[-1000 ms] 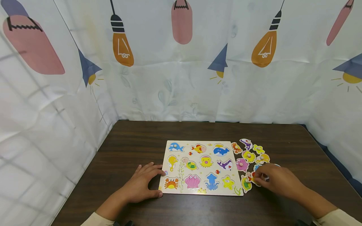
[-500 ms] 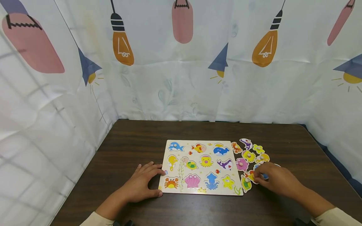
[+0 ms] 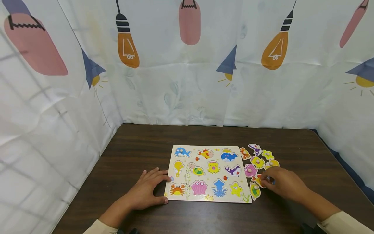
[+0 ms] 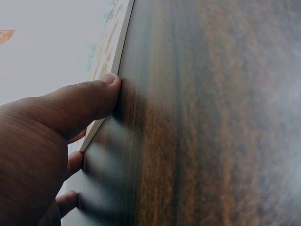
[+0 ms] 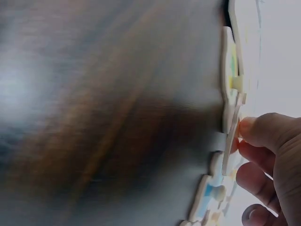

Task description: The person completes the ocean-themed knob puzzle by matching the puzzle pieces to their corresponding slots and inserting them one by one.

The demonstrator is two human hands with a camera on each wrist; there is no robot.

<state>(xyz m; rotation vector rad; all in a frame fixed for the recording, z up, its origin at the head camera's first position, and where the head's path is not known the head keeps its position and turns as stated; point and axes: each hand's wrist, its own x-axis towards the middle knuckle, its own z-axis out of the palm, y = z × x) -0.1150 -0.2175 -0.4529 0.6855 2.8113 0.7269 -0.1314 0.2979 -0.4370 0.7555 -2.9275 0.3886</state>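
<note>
Shifted nearer pink shell-shaped piece [image 3: 250, 170], red-and-yellow wooden fish piece [image 3: 257, 180], our right hand [image 3: 281, 183] pinched it, our spread left hand [image 3: 148, 189] touched cream rectangular puzzle board [image 3: 209, 176].

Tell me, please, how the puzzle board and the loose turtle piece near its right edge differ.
The puzzle board is large, while the turtle piece is much smaller. The puzzle board is four-sided with straight edges; the turtle piece has a curved outline. The puzzle board carries many pictures, the turtle piece just one. Both rest on the dark table, and both show a turtle.
</note>
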